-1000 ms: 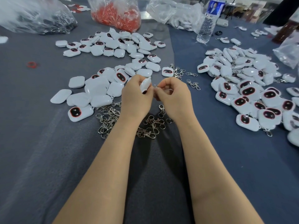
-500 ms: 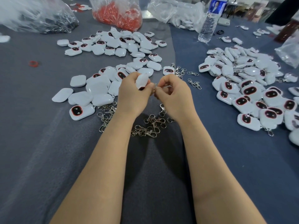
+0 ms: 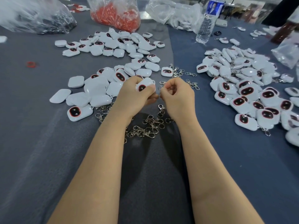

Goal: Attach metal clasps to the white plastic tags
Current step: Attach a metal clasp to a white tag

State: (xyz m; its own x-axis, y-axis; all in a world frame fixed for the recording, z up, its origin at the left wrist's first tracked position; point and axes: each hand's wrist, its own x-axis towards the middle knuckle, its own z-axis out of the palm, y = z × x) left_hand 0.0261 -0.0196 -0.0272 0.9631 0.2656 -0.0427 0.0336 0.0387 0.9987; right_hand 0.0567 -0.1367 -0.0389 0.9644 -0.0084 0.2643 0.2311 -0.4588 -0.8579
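One white rounded-square plastic tag (image 3: 144, 85) w/ a dark red-rimmed oval window is gripped in the left hand (image 3: 135, 96), fingers closed around it, held above the grey-blue cloth-covered table (image 3: 48, 151). A small silver metal clasp ring (image 3: 159, 88) is pinched between the right hand (image 3: 177, 96) fingertips, just beside the tag; contact betw. ring and tag cannot be told. Hands are close together, approx. touching. Roughly a dozen loose metal clasps (image 3: 147, 125) are piled under the wrists. Three tag groups are seen: left pile (image 3: 90, 91), far pile (image 3: 113, 44), right pile (image 3: 247, 88), each too many to count exactly. One clear plastic water bottle (image 3: 206, 23) and one bag of orange-red pieces (image 3: 115, 15) are stood at the back.
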